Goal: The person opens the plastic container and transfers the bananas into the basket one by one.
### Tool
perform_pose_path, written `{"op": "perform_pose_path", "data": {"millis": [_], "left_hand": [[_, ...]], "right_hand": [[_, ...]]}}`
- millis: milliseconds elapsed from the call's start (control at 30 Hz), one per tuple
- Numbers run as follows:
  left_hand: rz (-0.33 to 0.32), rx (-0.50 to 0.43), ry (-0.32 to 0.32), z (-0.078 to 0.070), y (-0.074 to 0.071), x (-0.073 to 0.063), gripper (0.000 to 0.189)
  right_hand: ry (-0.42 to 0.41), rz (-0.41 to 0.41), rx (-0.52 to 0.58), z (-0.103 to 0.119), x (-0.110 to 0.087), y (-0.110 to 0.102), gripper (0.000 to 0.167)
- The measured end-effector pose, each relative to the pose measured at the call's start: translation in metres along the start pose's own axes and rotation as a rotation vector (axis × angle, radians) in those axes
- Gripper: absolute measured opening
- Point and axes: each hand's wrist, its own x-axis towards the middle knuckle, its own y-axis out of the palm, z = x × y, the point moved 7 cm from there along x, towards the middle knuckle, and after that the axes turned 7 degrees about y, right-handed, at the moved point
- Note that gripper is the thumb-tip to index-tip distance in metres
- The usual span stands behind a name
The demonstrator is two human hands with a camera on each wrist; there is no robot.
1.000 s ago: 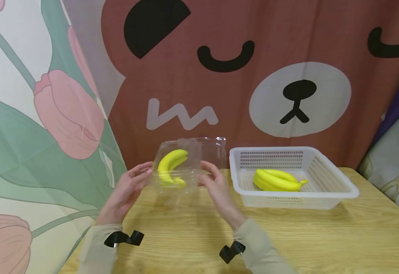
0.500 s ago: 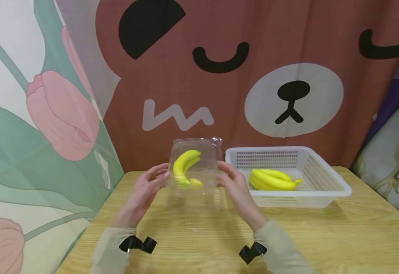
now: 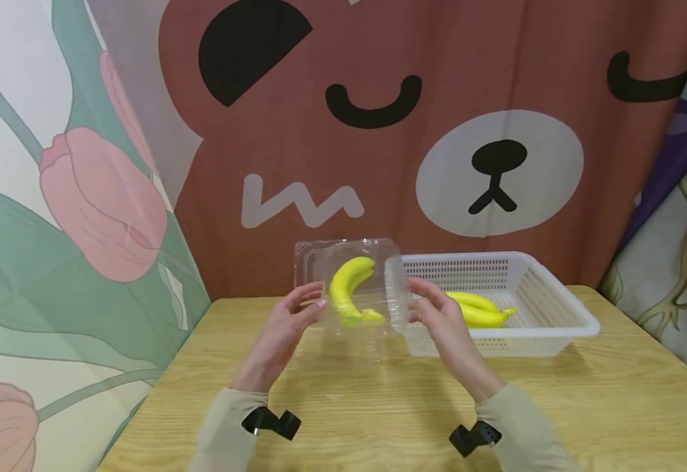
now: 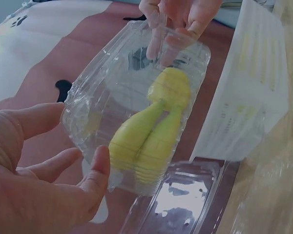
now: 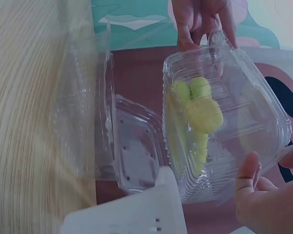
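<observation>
A clear plastic clamshell box point(image 3: 398, 295) is held up over the table between both hands, tilted so its inside faces me. Two yellow bananas point(image 3: 348, 288), joined at the stem, show through its walls. My left hand point(image 3: 281, 331) grips the left side with thumb and fingertips; my right hand point(image 3: 446, 324) grips the right side in the same way. From the left wrist, the ribbed clear wall lies between the fingers point(image 4: 101, 161) of the left hand and the other hand beyond. In the right wrist view the right thumb point(image 5: 246, 173) presses near the box's rim.
A white perforated basket point(image 3: 547, 333) stands to the right, with yellow bananas point(image 3: 485, 314) lying in it. The held box overlaps its left end. Another clear plastic container point(image 3: 310, 259) stands behind, at the back of the wooden table point(image 3: 343, 419). A bear-print curtain point(image 3: 284, 151) hangs behind.
Both hands have carried the box with its bananas rightward, from beside the basket to overlapping its left end in view. The basket and the container behind stay put.
</observation>
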Motion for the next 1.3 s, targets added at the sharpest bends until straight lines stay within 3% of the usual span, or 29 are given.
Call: {"op": "perform_pose_path", "data": {"millis": [367,733,933,1300], "left_hand": [[0.052,-0.016,0.042,0.002,0.049,0.01,0.046],[0.082,-0.038,0.032,0.008,0.093,0.016,0.048],[0.103,-0.037,0.03,0.01,0.101,0.016,0.047],[0.117,-0.045,0.023,0.01,0.1,0.015,0.048]], "right_hand": [[0.0,-0.045,-0.022,0.007,-0.005,-0.044,0.045],[-0.004,-0.048,-0.05,0.009,-0.014,-0.087,0.046],[-0.015,-0.053,-0.065,0.008,-0.017,-0.098,0.043],[-0.016,-0.058,-0.045,0.009,-0.018,-0.097,0.041]]}}
